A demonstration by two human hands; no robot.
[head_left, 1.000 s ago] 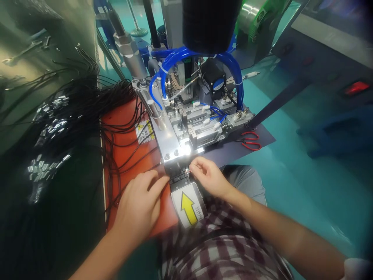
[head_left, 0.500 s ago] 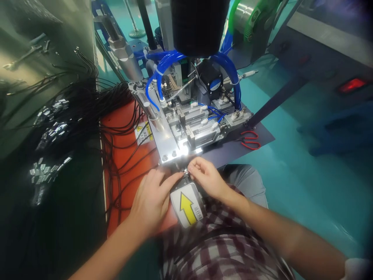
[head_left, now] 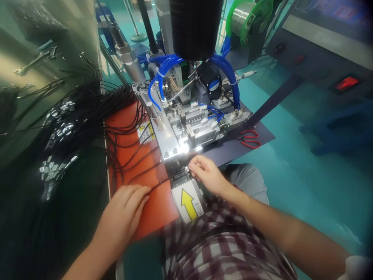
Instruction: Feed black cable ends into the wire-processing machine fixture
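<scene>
A thin black cable point(head_left: 165, 180) runs across the orange mat point(head_left: 163, 208) to the front of a metal machine point(head_left: 201, 132). My left hand point(head_left: 125, 208) is low over the mat, its thumb and fingertips closed on this cable. At the machine's front edge my right hand point(head_left: 205, 174) pinches a small shiny connector point(head_left: 187, 169) at the cable's other end; the fingers partly hide it. Just below lies a white label with a yellow arrow point(head_left: 189, 202) on the machine's feed part.
Many black cables point(head_left: 87, 105) with shiny metal ends are heaped at the left, some trailing over the mat. Red-handled pliers point(head_left: 250, 140) lie right of the machine. Blue air tubes point(head_left: 233, 77), a green wire spool point(head_left: 247, 21) and a control box point(head_left: 320, 50) stand behind.
My left hand has moved down and left from the machine's front edge, along the cable, which now shows stretched between the hands. My right hand stays nearly in place.
</scene>
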